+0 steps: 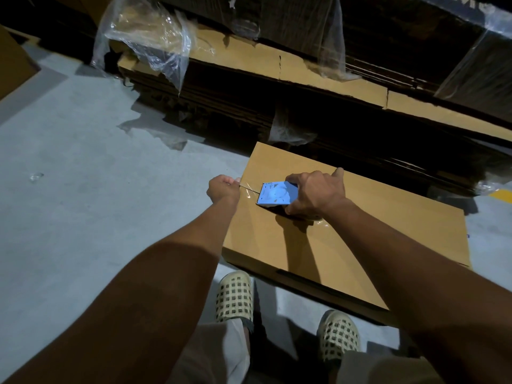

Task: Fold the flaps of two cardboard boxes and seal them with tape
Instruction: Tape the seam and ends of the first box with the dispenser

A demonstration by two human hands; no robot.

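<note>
One cardboard box in view, one blue tape dispenser, two hands on the job. The box lies on the grey floor just beyond my two perforated sandals, its flaps folded flat — plain brown, unprinted, centre seam running left to right. My right hand is clamped round the dispenser, pressing it on the seam near the box's left edge. My left hand pinches the clear tape end at that edge. Far side: stacked flat cardboard under torn plastic wrap.
</note>
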